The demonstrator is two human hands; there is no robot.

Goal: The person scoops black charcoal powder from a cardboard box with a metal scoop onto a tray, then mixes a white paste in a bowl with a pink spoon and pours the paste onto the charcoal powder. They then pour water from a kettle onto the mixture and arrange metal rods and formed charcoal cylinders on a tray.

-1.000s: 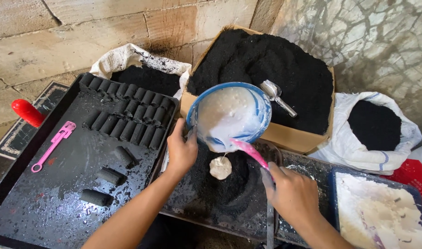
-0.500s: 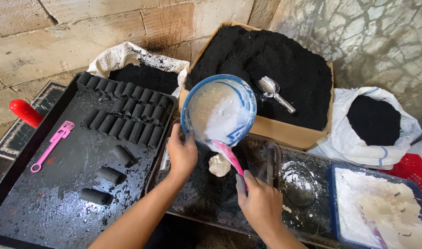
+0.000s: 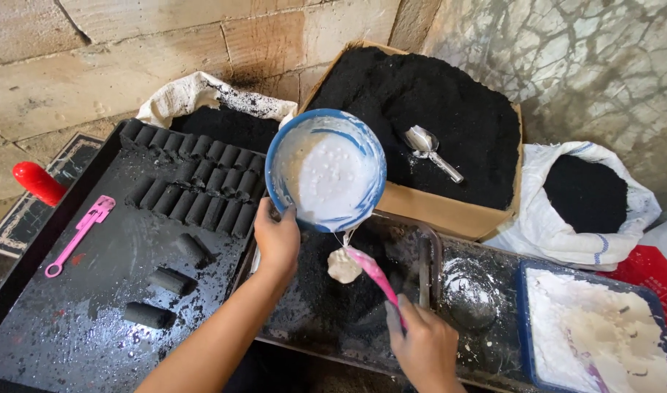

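My left hand [image 3: 277, 240] grips the rim of a blue bowl [image 3: 326, 169] and tips it steeply, so its white paste coats the inside and drips from the lower edge. Below it a lump of white paste [image 3: 344, 266] lies on black powder in a dark metal tray [image 3: 421, 240]. My right hand [image 3: 424, 346] holds a pink spatula [image 3: 373, 273] whose tip reaches up to the drip under the bowl.
A black tray [image 3: 71, 291] at left holds several black briquettes [image 3: 195, 196] and a pink tool [image 3: 79, 234]. A cardboard box of black powder [image 3: 428, 116] holds a metal scoop [image 3: 432, 149]. Sacks of black powder [image 3: 585, 196] stand behind, and a blue tub of white powder [image 3: 596, 327] sits at right. A red handle [image 3: 38, 182] lies at far left.
The bowl has been tipped further and shifted slightly left. My right hand drew the pink spatula down out of the bowl toward the tray, and paste dropped onto the black powder.
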